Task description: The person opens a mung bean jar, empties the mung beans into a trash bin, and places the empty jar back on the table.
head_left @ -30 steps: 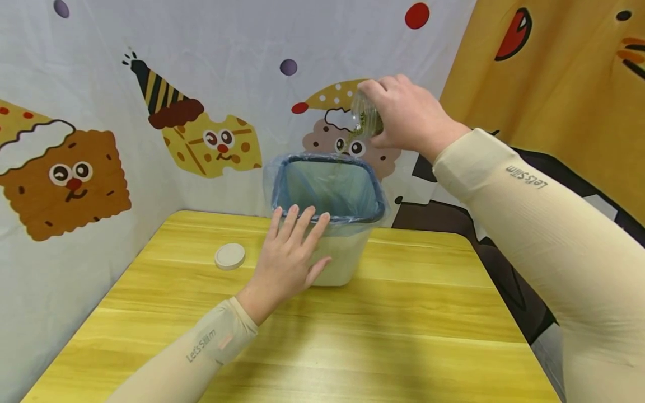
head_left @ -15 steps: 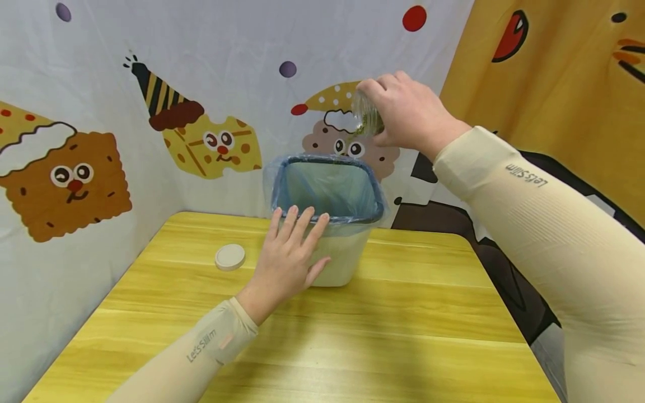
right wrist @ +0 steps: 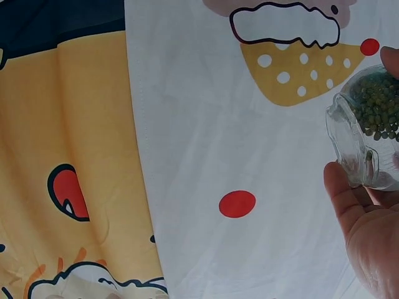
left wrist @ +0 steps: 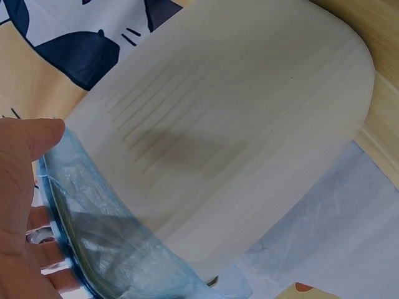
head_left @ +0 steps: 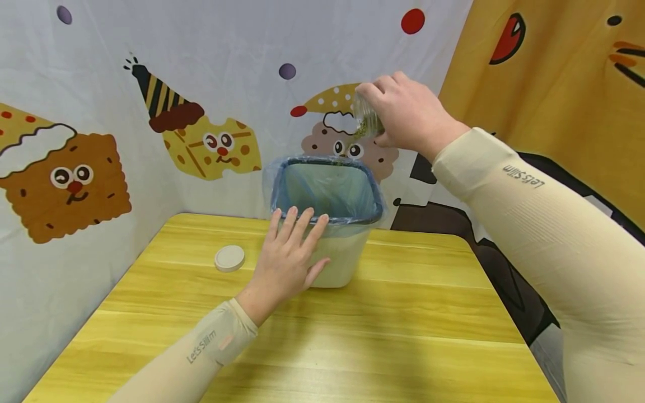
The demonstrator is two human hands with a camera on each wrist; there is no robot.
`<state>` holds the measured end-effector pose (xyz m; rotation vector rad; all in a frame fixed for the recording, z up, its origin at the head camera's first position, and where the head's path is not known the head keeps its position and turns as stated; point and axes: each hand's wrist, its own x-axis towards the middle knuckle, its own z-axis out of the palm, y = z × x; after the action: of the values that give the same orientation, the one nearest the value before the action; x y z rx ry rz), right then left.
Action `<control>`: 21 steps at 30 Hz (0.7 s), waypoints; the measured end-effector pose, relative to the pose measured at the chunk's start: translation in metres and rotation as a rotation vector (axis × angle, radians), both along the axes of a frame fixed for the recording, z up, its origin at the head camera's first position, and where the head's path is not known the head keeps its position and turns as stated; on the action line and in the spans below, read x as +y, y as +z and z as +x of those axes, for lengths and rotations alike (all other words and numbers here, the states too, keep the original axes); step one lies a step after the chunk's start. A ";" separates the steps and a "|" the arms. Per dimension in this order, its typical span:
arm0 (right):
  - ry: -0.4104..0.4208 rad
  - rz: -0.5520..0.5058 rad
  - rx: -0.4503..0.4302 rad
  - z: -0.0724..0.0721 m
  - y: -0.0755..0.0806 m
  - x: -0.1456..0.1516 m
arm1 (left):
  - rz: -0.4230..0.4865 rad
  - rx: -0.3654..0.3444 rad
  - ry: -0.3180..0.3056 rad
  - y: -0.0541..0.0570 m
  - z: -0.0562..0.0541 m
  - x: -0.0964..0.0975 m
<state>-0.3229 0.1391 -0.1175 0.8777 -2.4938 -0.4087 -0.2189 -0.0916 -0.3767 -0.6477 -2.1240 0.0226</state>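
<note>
In the head view my right hand (head_left: 410,112) grips a clear glass jar (head_left: 365,112), tipped over the far right of a pale bin (head_left: 339,258). Small green beans (head_left: 360,131) spill from its mouth toward the bin. The right wrist view shows the jar's ridged glass (right wrist: 349,140) and a heap of green beans (right wrist: 376,107) inside. My left hand (head_left: 287,254) rests with spread, straight fingers on the near rim, over the blue plastic bag (head_left: 330,187) lining the bin. From the left wrist, the thumb (left wrist: 43,136) lies by the bin's outer wall (left wrist: 243,118).
A round white lid (head_left: 229,258) lies on the wood-grain table (head_left: 393,330), left of the bin. Behind the table hangs a white cloth with cartoon prints (head_left: 221,61), and a yellow patterned cloth (head_left: 544,89) hangs at the right.
Green beans keep falling from the tipped jar. Both hands and the bin stay nearly in place; the whole head view shifts very slightly.
</note>
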 end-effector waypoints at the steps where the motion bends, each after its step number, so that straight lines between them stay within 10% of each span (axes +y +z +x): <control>1: 0.000 0.003 0.001 0.000 0.000 0.000 | 0.000 -0.001 0.000 0.000 0.000 0.000; 21: 0.043 0.054 0.083 -0.001 -0.001 0.000 | 0.003 0.015 -0.003 0.000 -0.001 0.000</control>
<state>-0.3234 0.1390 -0.1182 0.9147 -2.3947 -0.4897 -0.2195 -0.0912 -0.3772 -0.6474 -2.1082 0.0229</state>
